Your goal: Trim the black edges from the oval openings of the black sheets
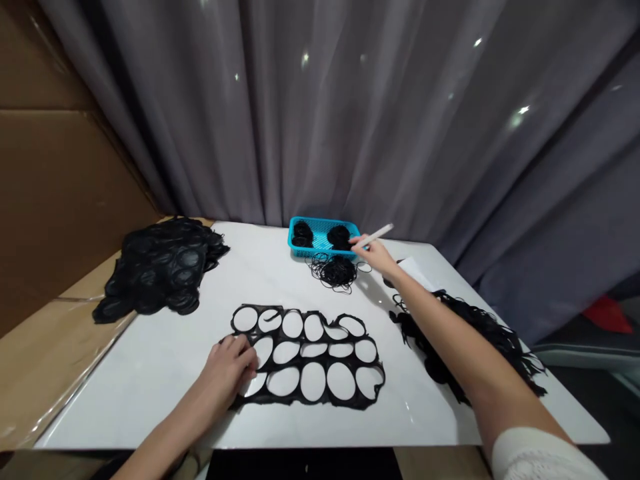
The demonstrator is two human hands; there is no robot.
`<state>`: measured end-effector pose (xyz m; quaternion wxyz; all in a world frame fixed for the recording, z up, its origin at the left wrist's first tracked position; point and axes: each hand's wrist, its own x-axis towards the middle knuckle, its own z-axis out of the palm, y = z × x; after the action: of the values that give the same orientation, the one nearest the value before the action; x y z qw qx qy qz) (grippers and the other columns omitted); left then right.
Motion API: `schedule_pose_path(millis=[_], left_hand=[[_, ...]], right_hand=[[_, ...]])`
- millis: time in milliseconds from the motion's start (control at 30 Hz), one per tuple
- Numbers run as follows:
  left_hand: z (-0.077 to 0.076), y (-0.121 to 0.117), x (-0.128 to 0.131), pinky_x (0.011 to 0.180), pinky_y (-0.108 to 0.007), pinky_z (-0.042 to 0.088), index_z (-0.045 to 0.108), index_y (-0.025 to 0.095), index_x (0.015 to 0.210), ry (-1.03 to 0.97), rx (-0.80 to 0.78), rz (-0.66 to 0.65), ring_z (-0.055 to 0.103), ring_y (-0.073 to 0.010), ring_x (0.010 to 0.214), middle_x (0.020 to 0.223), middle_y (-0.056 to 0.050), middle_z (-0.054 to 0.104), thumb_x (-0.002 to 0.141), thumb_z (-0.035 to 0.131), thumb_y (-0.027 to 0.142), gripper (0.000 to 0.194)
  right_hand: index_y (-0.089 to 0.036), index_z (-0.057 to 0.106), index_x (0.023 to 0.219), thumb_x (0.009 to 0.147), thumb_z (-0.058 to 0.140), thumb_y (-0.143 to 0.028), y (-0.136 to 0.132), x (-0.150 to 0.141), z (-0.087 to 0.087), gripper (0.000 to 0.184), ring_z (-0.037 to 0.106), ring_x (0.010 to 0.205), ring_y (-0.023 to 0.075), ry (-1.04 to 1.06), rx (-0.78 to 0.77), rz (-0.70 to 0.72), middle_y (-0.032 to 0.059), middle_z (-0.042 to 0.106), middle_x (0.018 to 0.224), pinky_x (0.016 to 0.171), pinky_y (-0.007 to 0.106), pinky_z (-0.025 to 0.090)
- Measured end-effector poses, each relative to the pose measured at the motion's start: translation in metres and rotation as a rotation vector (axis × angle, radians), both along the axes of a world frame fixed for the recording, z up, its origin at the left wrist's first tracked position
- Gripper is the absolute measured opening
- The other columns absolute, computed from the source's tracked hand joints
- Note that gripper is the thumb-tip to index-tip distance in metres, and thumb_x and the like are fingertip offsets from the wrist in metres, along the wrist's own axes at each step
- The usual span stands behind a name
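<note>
My left hand (225, 373) lies on the left end of a black rubber sheet (300, 339) punched with rows of oval holes; whether its curled fingers grip the sheet I cannot tell. Some ovals hold partly cut, curved strips. My right hand (375, 257) is raised at the far side of the table, pinching a white stick (376, 235). Just beside those fingers stands a blue plastic mesh basket (320, 224) holding two black bundles (340, 237). A tangle of thin black rubber rings (334, 272) lies in front of it.
A heap of black perforated sheets (160, 270) lies at the table's far left. Fringed black scraps (450, 340) and white paper (415, 272) sit right, partly under my right forearm. The white table (125, 400) has a near edge; cardboard (50, 200) and a grey curtain (350, 120) border it.
</note>
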<state>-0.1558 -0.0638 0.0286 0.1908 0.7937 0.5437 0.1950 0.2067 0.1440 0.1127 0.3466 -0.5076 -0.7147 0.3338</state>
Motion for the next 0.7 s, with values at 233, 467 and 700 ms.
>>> schedule_pose_path(millis=[233, 467, 700], left_hand=[[0.071, 0.029, 0.074, 0.062, -0.027, 0.044, 0.046, 0.023, 0.084, -0.561, -0.217, -0.139, 0.054, -0.0155, 0.066, 0.074, 0.002, 0.055, 0.101, 0.041, 0.040, 0.024], [0.102, 0.077, 0.034, 0.072, -0.028, 0.048, 0.062, 0.023, 0.093, -0.210, 0.072, -0.096, 0.061, -0.0195, 0.085, 0.093, -0.003, 0.066, 0.099, 0.046, 0.048, 0.030], [0.072, 0.129, -0.112, 0.090, -0.053, 0.047, 0.066, 0.014, 0.113, 0.411, 0.299, 0.474, 0.055, -0.0424, 0.112, 0.120, -0.023, 0.059, 0.089, 0.050, 0.040, 0.039]], right_hand=[[-0.020, 0.056, 0.075, 0.074, 0.081, -0.049, -0.151, -0.066, -0.034, 0.039, 0.064, 0.080, 0.0169, 0.445, -0.541, 0.694, 0.0020, 0.063, 0.092, 0.071, 0.029, 0.052], [-0.023, 0.061, 0.079, 0.087, 0.072, -0.045, -0.168, 0.067, 0.045, 0.025, 0.060, 0.083, 0.0175, 0.317, -0.044, -0.080, 0.0006, 0.060, 0.086, 0.081, 0.028, 0.046], [-0.033, 0.061, 0.056, 0.062, 0.062, -0.053, -0.157, 0.197, 0.028, 0.021, 0.065, 0.073, 0.0352, -0.333, -0.044, -0.701, 0.0081, 0.067, 0.067, 0.076, 0.046, 0.047]])
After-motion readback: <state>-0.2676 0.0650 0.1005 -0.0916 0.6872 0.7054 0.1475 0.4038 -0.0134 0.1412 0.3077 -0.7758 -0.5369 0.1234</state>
